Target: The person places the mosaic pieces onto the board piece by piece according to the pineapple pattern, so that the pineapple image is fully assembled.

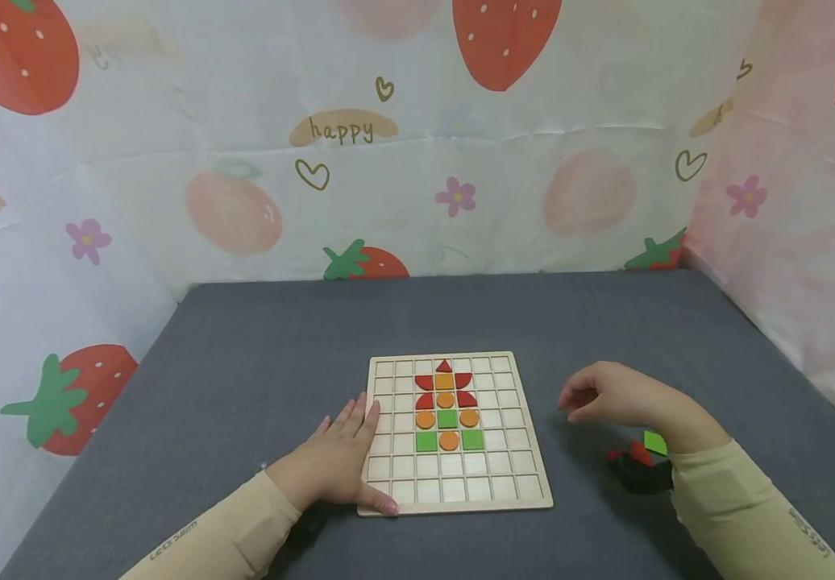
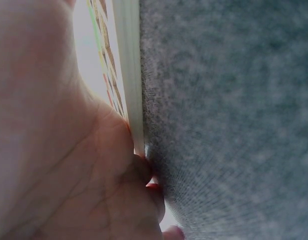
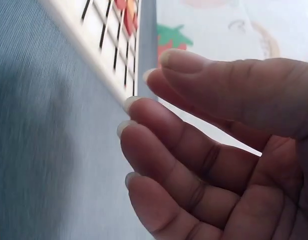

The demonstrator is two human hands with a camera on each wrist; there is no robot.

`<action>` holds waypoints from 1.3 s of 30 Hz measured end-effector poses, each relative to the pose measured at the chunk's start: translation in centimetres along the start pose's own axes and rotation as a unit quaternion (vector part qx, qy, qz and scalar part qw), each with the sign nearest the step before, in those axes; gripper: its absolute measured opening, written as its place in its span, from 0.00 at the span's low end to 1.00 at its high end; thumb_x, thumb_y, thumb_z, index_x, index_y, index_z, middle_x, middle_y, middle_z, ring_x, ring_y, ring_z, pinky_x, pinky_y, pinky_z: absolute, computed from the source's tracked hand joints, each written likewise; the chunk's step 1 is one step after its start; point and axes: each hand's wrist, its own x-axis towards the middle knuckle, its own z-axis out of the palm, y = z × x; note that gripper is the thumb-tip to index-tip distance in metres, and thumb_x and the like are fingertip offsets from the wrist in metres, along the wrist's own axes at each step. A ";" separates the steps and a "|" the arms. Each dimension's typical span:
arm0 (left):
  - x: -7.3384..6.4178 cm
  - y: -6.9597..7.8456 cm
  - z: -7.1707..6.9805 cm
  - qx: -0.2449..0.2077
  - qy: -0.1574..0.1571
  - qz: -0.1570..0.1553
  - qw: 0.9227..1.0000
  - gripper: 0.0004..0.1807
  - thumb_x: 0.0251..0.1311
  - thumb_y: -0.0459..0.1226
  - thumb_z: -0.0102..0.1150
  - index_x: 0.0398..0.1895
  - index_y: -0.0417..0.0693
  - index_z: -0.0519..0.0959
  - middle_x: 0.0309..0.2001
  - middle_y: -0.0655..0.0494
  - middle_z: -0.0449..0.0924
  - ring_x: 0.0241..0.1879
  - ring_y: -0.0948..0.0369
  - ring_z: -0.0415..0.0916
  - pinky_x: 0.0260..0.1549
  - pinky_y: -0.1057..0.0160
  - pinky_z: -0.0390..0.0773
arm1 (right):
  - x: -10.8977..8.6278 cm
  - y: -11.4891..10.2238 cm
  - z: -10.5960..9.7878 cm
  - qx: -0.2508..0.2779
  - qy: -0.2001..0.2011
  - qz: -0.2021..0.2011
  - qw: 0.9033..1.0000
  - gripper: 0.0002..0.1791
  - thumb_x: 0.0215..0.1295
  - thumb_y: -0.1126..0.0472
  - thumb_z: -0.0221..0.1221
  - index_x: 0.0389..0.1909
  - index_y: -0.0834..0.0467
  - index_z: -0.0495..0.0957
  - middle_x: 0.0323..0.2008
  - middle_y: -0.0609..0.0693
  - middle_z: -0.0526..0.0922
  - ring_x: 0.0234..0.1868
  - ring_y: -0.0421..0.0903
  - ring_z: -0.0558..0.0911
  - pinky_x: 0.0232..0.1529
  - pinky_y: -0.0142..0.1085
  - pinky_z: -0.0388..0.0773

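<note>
A wooden grid board point(image 1: 455, 509) lies on the dark table. Small flat pieces sit in its cells: a red triangle point(image 1: 444, 366) on top, an orange square point(image 1: 444, 381) below, red curved pieces point(image 1: 425, 383) at the sides, several orange circles point(image 1: 449, 441) and green squares point(image 1: 426, 441) lower down. My left hand point(image 1: 334, 455) rests along the board's left edge, fingers extended, thumb over the near left corner. To the right of the board, my right hand point(image 1: 616, 395) hovers above the table. Its fingers point(image 3: 149, 150) are loosely bent, with nothing seen between them and the thumb.
Beside the right forearm lies a black pouch-like thing point(image 1: 635, 477), with red pieces point(image 1: 639, 453) and a green piece point(image 1: 654, 442) at it, partly hidden by the wrist. Printed cloth walls point(image 1: 504, 169) with strawberries enclose the dark tabletop point(image 1: 280, 330) at the back and sides.
</note>
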 end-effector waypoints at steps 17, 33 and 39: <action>0.2 -0.3 0.3 0.011 0.007 0.005 1.000 0.76 0.20 0.79 0.52 0.71 0.41 0.42 0.71 0.41 0.36 0.70 0.47 0.37 0.62 0.43 0.48 | -3.4 5.4 0.0 0.004 -0.057 0.034 0.998 0.10 0.45 0.65 0.66 0.30 0.57 0.77 0.24 0.45 0.76 0.27 0.40 0.73 0.27 0.33 0.70; -0.1 0.0 -0.1 0.006 0.003 0.008 1.000 0.75 0.21 0.78 0.53 0.71 0.41 0.43 0.71 0.40 0.36 0.70 0.46 0.38 0.61 0.43 0.49 | -3.3 5.4 1.2 0.017 -0.071 0.002 0.997 0.13 0.39 0.65 0.68 0.22 0.59 0.72 0.16 0.43 0.70 0.17 0.37 0.67 0.20 0.31 0.65; -0.2 0.2 -0.2 0.002 0.004 0.007 1.000 0.75 0.22 0.77 0.54 0.71 0.41 0.43 0.71 0.40 0.37 0.70 0.46 0.38 0.61 0.43 0.49 | -3.3 5.1 1.3 0.015 -0.073 -0.015 0.997 0.13 0.41 0.67 0.67 0.20 0.58 0.69 0.16 0.41 0.67 0.17 0.36 0.67 0.20 0.30 0.64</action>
